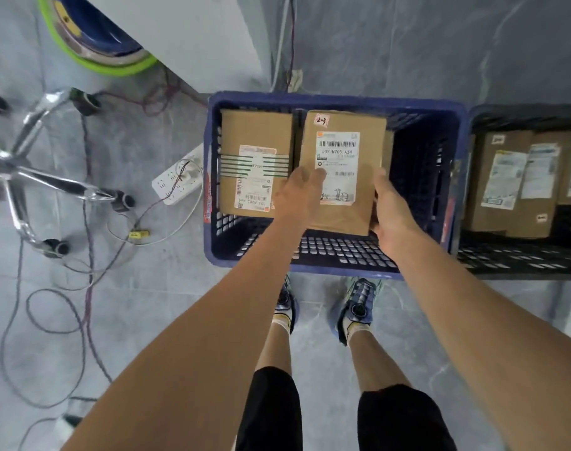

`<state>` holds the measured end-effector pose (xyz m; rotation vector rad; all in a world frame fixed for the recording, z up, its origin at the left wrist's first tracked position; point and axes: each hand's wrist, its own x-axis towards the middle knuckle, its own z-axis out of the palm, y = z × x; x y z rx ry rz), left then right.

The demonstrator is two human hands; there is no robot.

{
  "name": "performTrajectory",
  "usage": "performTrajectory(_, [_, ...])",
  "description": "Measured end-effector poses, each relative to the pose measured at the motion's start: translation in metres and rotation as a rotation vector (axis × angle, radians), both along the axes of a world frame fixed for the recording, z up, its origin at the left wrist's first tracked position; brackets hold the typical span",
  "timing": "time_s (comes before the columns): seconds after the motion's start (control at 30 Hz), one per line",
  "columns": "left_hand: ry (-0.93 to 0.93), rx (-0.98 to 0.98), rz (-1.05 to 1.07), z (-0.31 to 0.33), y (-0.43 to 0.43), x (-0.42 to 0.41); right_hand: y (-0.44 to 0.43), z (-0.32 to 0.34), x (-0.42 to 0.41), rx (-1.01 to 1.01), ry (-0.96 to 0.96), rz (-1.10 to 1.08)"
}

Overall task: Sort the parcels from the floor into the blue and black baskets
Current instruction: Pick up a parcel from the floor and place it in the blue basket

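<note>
Parcel (341,170) of brown cardboard with white barcode label and "2-3" tag is between left hand (298,193) and right hand (391,216), inside the blue basket (342,100). Both hands grip its sides.

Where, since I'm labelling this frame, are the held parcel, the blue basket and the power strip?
held parcel (339,157): head view, on its shipping label.
blue basket (261,99): head view, far rim.
power strip (178,176): head view, white face.

— What do we wear here?
— We wear black shorts (271,415), pale socks (355,331) with a yellowish band, and blue-grey shoes (360,296) with a round dial; our forearms (212,336) are bare.
</note>
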<state>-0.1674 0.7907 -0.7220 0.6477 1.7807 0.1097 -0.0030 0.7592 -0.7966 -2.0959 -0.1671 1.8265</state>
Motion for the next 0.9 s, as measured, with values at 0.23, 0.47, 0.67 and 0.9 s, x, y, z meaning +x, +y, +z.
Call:
performTrajectory(0.23, [0.069,0.1,-0.147,-0.03,-0.008,0.002,0.015,-0.03,-0.019,0.047,0.014,0.091])
performTrajectory(0.47, [0.104,0.177,-0.262,-0.047,-0.02,0.007,0.013,-0.045,-0.018,0.071,0.027,0.117])
performTrajectory(0.67, [0.121,0.178,-0.248,-0.058,-0.025,0.009,0.006,-0.052,-0.024,0.072,0.071,0.115])
performTrajectory(0.9, [0.057,0.15,-0.266,-0.068,-0.033,0.017,0.013,-0.055,-0.023,0.112,0.037,0.201])
